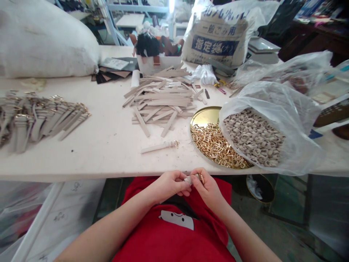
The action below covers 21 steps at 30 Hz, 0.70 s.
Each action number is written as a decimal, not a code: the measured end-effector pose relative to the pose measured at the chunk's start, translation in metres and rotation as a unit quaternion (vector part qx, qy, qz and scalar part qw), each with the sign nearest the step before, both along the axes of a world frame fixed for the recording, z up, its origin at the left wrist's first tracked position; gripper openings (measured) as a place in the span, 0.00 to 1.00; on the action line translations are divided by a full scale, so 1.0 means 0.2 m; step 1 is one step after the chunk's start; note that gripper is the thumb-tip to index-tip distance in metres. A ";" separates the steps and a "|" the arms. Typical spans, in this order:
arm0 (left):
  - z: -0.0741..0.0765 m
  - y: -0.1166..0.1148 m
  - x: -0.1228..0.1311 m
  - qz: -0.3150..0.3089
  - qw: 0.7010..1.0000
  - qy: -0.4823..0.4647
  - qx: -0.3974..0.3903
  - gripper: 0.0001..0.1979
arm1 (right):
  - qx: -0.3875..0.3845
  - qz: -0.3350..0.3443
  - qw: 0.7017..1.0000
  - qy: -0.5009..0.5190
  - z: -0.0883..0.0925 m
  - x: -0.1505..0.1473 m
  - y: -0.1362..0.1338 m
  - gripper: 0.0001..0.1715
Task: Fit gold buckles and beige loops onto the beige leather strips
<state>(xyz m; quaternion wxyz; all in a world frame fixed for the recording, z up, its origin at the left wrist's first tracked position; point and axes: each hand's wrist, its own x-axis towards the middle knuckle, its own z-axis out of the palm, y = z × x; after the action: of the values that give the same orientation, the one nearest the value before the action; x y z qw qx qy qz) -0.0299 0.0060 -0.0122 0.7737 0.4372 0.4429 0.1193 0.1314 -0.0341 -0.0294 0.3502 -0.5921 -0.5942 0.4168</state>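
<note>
My left hand (170, 183) and my right hand (205, 185) meet below the table's front edge, over my red shirt. Together they pinch a short beige strap (188, 179) with a small gold buckle (202, 178) at its right end. On the table just ahead lies one strap with a gold buckle fitted (159, 146). Beyond it sits a loose pile of plain beige straps (160, 100). A round gold tray (204, 116) holds several gold buckles (215, 145). A clear plastic bag (289, 120) lying partly on the tray is full of small beige loops (253, 136).
A row of finished straps with buckles (40, 118) lies at the left. A big white sack (46, 36) and a printed bag (220, 32) stand at the back. A white box of dark items (158, 54) sits behind the pile. More plastic bags (286, 69) crowd the right.
</note>
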 end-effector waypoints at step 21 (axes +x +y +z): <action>0.01 0.03 0.00 -0.115 0.986 0.087 0.085 0.18 | -0.002 0.100 0.994 -0.042 -0.04 0.04 -0.04 0.11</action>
<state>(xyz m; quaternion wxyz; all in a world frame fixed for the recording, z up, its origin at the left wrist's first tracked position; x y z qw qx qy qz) -0.0298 0.0111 -0.0108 0.7008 0.5584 0.4430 0.0285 0.1398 -0.0425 -0.0371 0.2803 -0.5471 -0.6637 0.4261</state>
